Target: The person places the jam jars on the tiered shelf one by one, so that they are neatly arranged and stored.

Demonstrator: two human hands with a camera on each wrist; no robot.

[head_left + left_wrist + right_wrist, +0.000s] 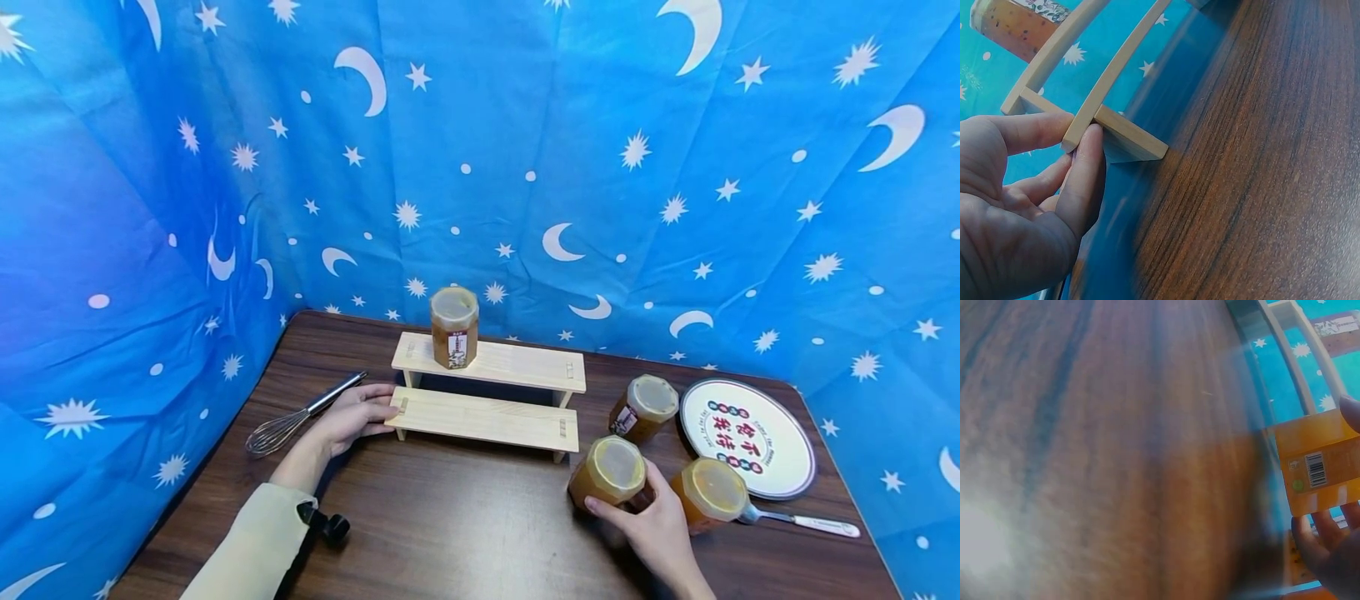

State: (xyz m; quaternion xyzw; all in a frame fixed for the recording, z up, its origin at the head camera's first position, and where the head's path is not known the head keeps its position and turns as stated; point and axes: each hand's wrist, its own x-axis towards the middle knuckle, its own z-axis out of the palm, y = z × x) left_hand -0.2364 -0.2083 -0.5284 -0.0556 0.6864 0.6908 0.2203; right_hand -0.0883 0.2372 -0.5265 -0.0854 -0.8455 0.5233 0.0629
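Observation:
My left hand point(351, 419) pinches the left end of the front tier of a pale two-tier wooden shelf point(483, 418). In the left wrist view, thumb and fingers point(1085, 169) close on the end of the plank. My right hand point(662, 527) grips an eight-sided jar point(609, 473) of orange-yellow contents, right of the shelf's front corner. A barcode label point(1319, 469) faces the right wrist camera on that jar. On the back tier stands another jar point(454, 329) with a printed label. Two more jars flank the right hand: a darker one point(643, 408) behind, an orange one point(708, 496) to the right.
At the right lies a white oval plate point(780, 450) with red lettering, beside a white-handled utensil point(817, 524) whose head is partly hidden by the orange jar. A wire whisk point(281, 429) lies left of the shelf. Blue star-patterned cloth point(495, 150) hangs around the brown table point(465, 525).

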